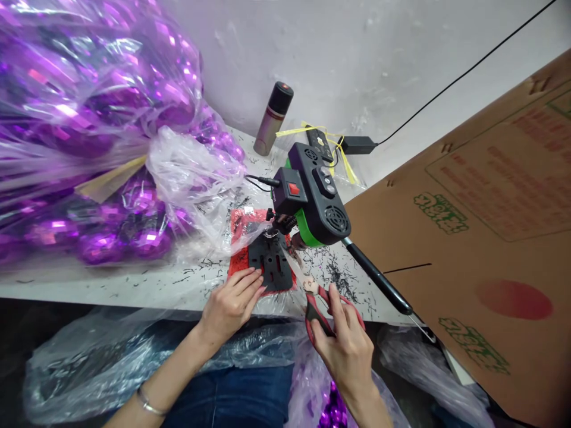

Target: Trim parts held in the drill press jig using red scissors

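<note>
My left hand [234, 300] lies with its fingers stretched side by side, fingertips touching the left front of a black slotted base plate [277, 273]. That plate rests on a red mat [239, 263] and carries a small black drill-press-like machine [319, 190] with green sides and a red switch. In my right hand [343, 339] are scissors with red and black handles [319, 306]; my thumb and fingers are in the loops. The blades point up and left, beside the plate's right edge, and a strip of clear plastic lies around them.
Bagged purple mirrored balls [98, 119] fill the left. A spray can [273, 119], power adapter [359, 145] and yellow ties [350, 169] stand or lie behind the machine. A cardboard box [468, 238] borders the right. Black scraps litter the white table [178, 288]; plastic hangs below its edge.
</note>
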A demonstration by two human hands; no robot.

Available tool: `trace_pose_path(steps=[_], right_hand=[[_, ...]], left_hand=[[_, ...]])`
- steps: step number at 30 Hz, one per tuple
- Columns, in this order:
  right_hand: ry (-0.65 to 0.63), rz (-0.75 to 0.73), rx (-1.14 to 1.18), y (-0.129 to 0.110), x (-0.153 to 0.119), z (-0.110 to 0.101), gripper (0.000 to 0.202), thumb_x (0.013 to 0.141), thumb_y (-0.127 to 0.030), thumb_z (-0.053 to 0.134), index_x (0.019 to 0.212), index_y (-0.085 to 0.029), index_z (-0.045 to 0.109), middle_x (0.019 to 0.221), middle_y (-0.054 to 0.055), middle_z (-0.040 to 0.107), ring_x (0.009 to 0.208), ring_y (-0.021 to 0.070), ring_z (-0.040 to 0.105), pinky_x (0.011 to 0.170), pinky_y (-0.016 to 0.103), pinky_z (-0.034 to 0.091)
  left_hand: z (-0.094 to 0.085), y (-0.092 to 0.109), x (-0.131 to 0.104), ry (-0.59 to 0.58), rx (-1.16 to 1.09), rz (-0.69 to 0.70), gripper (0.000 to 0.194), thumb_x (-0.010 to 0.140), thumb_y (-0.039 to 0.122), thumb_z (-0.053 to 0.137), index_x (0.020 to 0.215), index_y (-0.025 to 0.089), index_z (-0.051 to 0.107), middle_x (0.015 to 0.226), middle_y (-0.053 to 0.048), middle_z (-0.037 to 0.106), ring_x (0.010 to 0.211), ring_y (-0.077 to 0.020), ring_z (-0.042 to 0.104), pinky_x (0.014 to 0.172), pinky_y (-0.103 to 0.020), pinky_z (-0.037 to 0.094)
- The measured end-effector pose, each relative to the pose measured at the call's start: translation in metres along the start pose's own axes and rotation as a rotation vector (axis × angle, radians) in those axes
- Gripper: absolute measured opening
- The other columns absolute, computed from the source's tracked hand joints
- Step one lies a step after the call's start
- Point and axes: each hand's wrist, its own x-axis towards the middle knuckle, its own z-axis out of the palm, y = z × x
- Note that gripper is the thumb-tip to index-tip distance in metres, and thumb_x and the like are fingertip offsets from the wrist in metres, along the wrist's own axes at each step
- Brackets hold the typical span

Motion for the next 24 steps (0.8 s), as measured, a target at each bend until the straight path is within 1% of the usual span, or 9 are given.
trace_pose_path(steps=[3,7,12,17,22,24], right_hand=[[-0.004,0.000,0.009,-0.0008,-0.0007,0.0002,0.069,0.092,-0.028,0.053,0.154,-0.021,0.024,0.093,0.006,0.068,0.076,0.0197,0.068,0.070,0.031,0.057],[-0.001,0.004,0.020,0.0016,-0.0033,-0.0016,0.067,0.092,-0.028,0.053,0.154,-0.022,0.026,0.090,0.006,0.068,0.074,0.0184,0.068,0.069,0.030,0.057],[0.034,0.000,0.028,0.0018,-0.0032,0.0006,0.066,0.093,-0.030,0.053,0.153,-0.022,0.028,0.091,0.005,0.068,0.075,0.0180,0.068,0.069,0.029,0.056],[0.023,-0.004,0.037,0.0040,-0.0036,-0.0013,0.064,0.094,-0.031,0.051,0.153,-0.021,0.028,0.090,0.005,0.068,0.071,0.0172,0.067,0.067,0.028,0.055],[0.032,-0.023,0.004,0.0031,-0.0022,0.0005,0.065,0.094,-0.030,0.050,0.154,-0.021,0.025,0.092,0.006,0.069,0.079,0.0197,0.068,0.071,0.031,0.056],[0.028,-0.013,0.010,0.0026,-0.0038,0.0009,0.066,0.094,-0.030,0.050,0.154,-0.021,0.025,0.093,0.006,0.069,0.079,0.0195,0.068,0.071,0.031,0.056]], left_hand=[[0.0002,-0.0004,-0.0005,0.000,-0.008,-0.001,0.017,0.091,0.015,0.058,0.102,0.014,0.070,0.104,-0.006,0.075,0.098,-0.0204,0.069,0.082,-0.032,0.061],[0.0011,-0.0003,-0.0014,-0.001,-0.018,-0.016,0.017,0.091,0.014,0.058,0.102,0.013,0.070,0.104,-0.007,0.075,0.098,-0.0204,0.069,0.082,-0.032,0.061],[0.0012,-0.0006,-0.0010,0.008,-0.005,0.000,0.017,0.092,0.015,0.056,0.102,0.012,0.070,0.103,-0.007,0.075,0.097,-0.0210,0.069,0.081,-0.033,0.062],[0.0014,0.0001,-0.0003,0.011,-0.012,-0.003,0.017,0.093,0.014,0.055,0.102,0.012,0.070,0.103,-0.006,0.075,0.097,-0.0209,0.069,0.081,-0.033,0.062],[0.0020,0.0003,-0.0010,0.010,-0.018,-0.007,0.017,0.092,0.015,0.057,0.103,0.011,0.069,0.104,-0.007,0.075,0.098,-0.0214,0.069,0.081,-0.034,0.062],[0.0020,0.0002,-0.0013,0.010,-0.021,-0.010,0.017,0.092,0.015,0.057,0.103,0.012,0.069,0.104,-0.007,0.075,0.098,-0.0213,0.069,0.081,-0.033,0.062]])
